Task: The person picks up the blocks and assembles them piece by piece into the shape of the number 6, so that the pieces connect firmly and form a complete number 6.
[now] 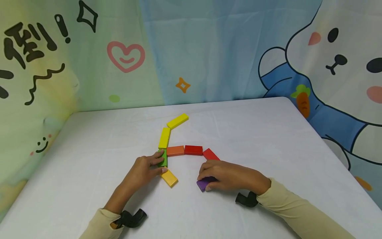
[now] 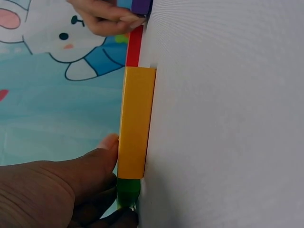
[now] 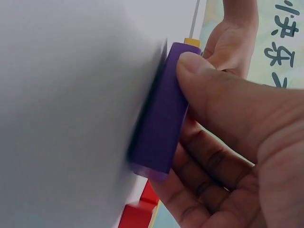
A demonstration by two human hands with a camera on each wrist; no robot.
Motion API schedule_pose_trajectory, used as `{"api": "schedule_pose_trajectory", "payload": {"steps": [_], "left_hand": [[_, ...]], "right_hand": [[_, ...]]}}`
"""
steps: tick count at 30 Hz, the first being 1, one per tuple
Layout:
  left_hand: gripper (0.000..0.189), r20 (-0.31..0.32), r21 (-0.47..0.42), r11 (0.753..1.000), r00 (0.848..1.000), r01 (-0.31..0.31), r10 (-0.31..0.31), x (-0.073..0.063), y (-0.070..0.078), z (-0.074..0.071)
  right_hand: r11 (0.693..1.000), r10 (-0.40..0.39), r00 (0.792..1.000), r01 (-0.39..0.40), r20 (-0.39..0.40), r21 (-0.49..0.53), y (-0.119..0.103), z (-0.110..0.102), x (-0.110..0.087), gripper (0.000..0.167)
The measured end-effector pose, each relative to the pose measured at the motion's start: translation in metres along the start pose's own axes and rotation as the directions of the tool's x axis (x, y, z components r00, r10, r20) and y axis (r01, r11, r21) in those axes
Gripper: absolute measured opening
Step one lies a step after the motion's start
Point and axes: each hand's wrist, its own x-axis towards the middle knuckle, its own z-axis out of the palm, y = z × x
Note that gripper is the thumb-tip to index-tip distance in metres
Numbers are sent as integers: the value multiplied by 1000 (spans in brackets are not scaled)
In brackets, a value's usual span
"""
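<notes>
In the head view, my left hand (image 1: 146, 169) rests on a green block (image 1: 164, 161), fingertips along its top and left side. Its thumb lies at the joint with an orange-yellow block (image 1: 170, 179), which the left wrist view shows close up beside the thumb. My right hand (image 1: 228, 176) pinches a purple block (image 1: 205, 183) between thumb and fingers, low over the white table. The right wrist view shows that thumb pressed on one end of the purple block (image 3: 164, 111). Just beyond the right hand lies a red block (image 1: 211, 154), partly hidden by it.
Two yellow blocks (image 1: 164, 138) run from the green block toward the back. An orange block (image 1: 175, 151) and another red block (image 1: 193, 150) reach rightward from it. The white table (image 1: 253, 132) meets a printed cloth backdrop (image 1: 209, 49) behind.
</notes>
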Motion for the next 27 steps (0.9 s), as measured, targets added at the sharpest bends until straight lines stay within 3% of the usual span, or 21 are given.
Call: {"api": "schedule_pose_trajectory", "payload": {"steps": [7,27], "left_hand": [[50,5,-11,1000,1000,-17,17,0,-1,0],[48,-1,-5,1000,1000,-15,15,1,-2,1]], "right_hand": [[999,32,999,-32,2,-33,-7,0,10,33],[1000,-14,1000,14,27,-16,-17,4,42,33]]}}
